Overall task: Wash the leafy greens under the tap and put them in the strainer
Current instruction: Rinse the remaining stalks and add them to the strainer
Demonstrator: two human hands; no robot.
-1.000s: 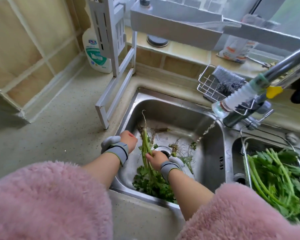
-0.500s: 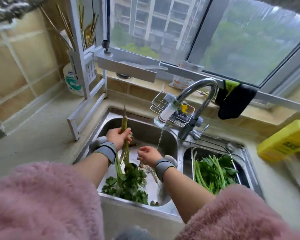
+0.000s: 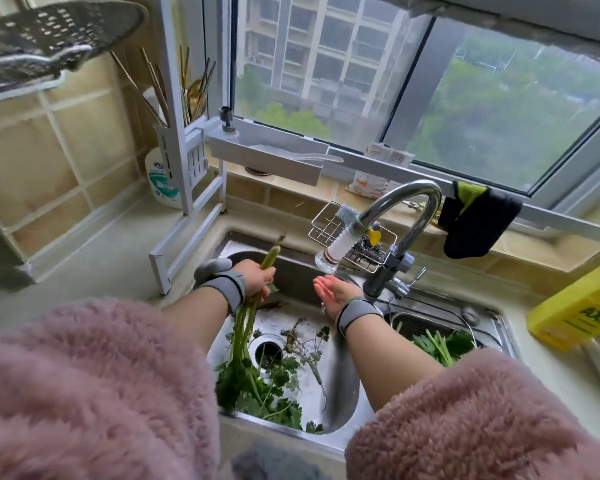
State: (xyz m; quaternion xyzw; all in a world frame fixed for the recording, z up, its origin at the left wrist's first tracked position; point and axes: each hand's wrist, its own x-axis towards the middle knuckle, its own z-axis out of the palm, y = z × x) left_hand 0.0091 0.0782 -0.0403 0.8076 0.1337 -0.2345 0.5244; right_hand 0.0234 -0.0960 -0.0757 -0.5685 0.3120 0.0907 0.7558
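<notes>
The stainless steel sink basin (image 3: 340, 386) lies before you, with the chrome curved tap (image 3: 400, 202) far right of it. Your left hand (image 3: 257, 280) grips the bunch of green leafy stalks (image 3: 245, 344), leaves hanging down into the basin. Your right hand (image 3: 333, 292) is cupped, fingers relaxed, beneath the spout. More greens lie in the wire strainer (image 3: 465, 327) on the right.

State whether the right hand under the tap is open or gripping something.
Open. The right hand lies palm up with relaxed fingers below the tap nozzle, holding nothing.
</notes>
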